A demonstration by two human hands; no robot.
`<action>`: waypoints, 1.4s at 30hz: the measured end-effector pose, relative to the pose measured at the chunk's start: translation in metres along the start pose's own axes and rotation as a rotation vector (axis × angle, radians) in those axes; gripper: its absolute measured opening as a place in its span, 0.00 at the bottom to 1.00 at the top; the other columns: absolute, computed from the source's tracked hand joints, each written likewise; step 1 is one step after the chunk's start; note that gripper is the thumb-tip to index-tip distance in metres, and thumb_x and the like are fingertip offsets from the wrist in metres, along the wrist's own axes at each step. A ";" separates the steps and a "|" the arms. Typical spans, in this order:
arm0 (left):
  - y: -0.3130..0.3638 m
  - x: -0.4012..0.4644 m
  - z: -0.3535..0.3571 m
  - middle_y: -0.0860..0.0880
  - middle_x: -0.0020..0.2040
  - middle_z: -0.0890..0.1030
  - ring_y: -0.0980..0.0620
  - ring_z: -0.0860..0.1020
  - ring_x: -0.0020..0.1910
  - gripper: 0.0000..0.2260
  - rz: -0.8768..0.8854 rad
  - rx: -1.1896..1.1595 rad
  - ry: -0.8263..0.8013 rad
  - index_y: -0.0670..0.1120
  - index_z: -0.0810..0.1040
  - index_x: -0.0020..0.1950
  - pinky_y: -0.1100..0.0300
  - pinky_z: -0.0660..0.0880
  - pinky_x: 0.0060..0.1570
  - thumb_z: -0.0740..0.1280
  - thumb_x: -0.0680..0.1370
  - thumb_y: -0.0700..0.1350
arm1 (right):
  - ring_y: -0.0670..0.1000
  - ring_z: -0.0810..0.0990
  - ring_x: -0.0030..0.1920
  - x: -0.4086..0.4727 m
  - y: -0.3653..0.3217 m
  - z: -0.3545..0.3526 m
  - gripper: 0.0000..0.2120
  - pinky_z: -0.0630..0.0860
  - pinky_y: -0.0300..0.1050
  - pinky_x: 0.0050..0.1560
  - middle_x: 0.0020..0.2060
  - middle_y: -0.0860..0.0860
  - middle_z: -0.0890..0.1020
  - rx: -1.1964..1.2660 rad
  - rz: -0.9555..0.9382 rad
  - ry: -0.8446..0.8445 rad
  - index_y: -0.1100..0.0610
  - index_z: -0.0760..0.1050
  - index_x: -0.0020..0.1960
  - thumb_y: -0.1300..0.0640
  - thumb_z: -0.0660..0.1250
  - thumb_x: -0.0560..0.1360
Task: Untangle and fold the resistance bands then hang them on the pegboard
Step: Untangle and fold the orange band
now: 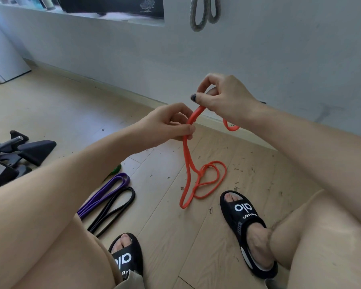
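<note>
Left hand and right hand both pinch the orange band, fingers curled tight. Knot hangs below the left hand; pulling apart could cinch it tighter.

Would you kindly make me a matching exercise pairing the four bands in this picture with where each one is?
Things:
1. orange band
2. purple band
3. black band
4. grey band

Places:
A. hanging on the wall
B. on the floor, beside the black band
C. held in both hands
D. on the floor, nearest the left sandal

Pairs: 1-C, 2-B, 3-D, 4-A
</note>
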State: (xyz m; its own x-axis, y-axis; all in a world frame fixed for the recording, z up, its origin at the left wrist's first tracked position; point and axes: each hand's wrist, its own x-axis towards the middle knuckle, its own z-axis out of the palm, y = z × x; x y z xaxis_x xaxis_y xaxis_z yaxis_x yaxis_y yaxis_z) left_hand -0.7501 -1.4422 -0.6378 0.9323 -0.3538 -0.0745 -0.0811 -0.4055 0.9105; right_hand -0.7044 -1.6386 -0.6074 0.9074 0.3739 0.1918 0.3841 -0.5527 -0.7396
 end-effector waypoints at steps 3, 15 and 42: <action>0.001 -0.001 -0.003 0.46 0.45 0.83 0.48 0.84 0.46 0.09 -0.004 -0.050 -0.008 0.40 0.78 0.60 0.51 0.82 0.57 0.70 0.80 0.39 | 0.41 0.73 0.26 0.001 0.003 -0.001 0.09 0.70 0.39 0.35 0.29 0.48 0.79 -0.010 0.006 -0.015 0.55 0.77 0.52 0.49 0.70 0.80; 0.002 -0.004 -0.016 0.45 0.50 0.86 0.50 0.83 0.49 0.12 -0.037 -0.103 -0.071 0.40 0.81 0.62 0.58 0.80 0.56 0.71 0.79 0.39 | 0.42 0.77 0.29 0.002 0.007 -0.004 0.10 0.75 0.43 0.39 0.32 0.48 0.82 -0.014 -0.005 0.009 0.55 0.77 0.51 0.48 0.69 0.80; 0.003 -0.006 -0.017 0.46 0.44 0.83 0.52 0.81 0.42 0.10 -0.074 -0.189 -0.091 0.38 0.79 0.62 0.60 0.80 0.47 0.69 0.81 0.39 | 0.41 0.74 0.24 0.001 0.005 -0.002 0.09 0.71 0.32 0.30 0.27 0.48 0.80 0.019 -0.008 -0.005 0.57 0.76 0.50 0.50 0.68 0.81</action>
State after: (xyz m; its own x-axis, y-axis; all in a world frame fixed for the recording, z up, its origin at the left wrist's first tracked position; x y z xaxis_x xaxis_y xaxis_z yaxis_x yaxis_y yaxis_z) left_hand -0.7503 -1.4266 -0.6280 0.8968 -0.4076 -0.1722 0.0613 -0.2710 0.9606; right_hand -0.7007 -1.6427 -0.6099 0.9034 0.3821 0.1946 0.3880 -0.5351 -0.7504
